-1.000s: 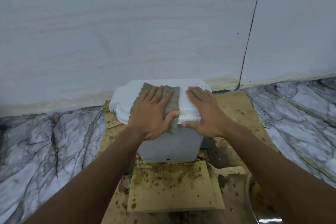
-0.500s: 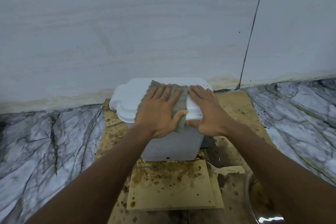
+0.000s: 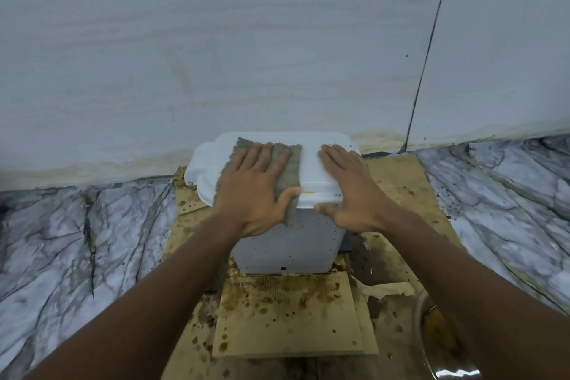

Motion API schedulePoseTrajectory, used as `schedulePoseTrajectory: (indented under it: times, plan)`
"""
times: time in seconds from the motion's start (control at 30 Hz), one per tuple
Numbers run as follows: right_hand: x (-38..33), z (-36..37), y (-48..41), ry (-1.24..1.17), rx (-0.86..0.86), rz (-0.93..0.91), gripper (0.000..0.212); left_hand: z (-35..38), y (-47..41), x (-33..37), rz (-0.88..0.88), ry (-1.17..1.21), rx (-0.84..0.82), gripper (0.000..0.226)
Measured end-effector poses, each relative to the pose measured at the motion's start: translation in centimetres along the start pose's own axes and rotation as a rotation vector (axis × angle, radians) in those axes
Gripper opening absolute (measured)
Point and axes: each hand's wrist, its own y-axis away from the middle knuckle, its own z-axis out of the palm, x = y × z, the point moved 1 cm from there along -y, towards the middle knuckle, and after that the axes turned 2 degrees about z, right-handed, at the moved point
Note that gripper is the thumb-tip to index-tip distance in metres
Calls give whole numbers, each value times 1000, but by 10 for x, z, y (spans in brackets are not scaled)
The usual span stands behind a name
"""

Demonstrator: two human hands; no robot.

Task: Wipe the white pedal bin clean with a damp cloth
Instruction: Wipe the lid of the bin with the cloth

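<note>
Stained card point(image 3: 290, 318) lies by the wall point(image 3: 216, 55), and the bin point(image 3: 287, 244) stands on it. The left hand point(image 3: 249, 191) presses the cloth point(image 3: 290, 166) flat on the lid point(image 3: 310, 163), fingers straight; the right hand point(image 3: 351, 188) lies flat beside it.

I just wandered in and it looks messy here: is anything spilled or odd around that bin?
Yes. Brown splashes cover the cardboard under the white pedal bin, dark specks dot its front wall, and a torn paper scrap lies to its right.
</note>
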Motion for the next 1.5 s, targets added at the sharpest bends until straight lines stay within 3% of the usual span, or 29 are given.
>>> schedulePoseTrajectory:
  times: [0.13, 0.27, 0.4, 0.5, 0.67, 0.8, 0.97, 1.1, 1.27, 1.4, 1.5]
  plan:
    - [4, -1, 1, -37, 7, -7, 103, 4, -18, 27, 57, -20, -33, 80]
    - [3, 0, 1, -31, 9, -16, 104, -1, -2, -7, 112, 38, -17, 75]
    - [0, -1, -1, -22, 1, -9, 102, -7, 16, -47, 17, 52, -20, 78]
    - [1, 0, -1, 0, 2, 5, 102, -5, 7, -32, -13, -10, -10, 82]
    - [6, 2, -1, -47, 32, -16, 107, 14, -4, 24, 17, -91, 133, 72]
    - [6, 3, -2, -23, 37, -42, 103, 24, 11, -16, 116, -76, 270, 62]
    - [4, 3, -4, -28, 31, -31, 99, 23, 29, -79, -13, -93, 316, 63]
    - [5, 5, -5, -15, 37, -19, 100, 21, 16, -40, -97, -61, 300, 69]
    - [8, 5, -4, -33, 62, -17, 102, 28, -2, 1, 126, -103, 294, 64]
    - [7, 4, -4, -33, 51, -28, 98, 23, 14, -41, 318, -133, 238, 67]
    - [6, 5, -3, -38, 54, -34, 98, 14, 26, -76, 288, -105, 182, 70]
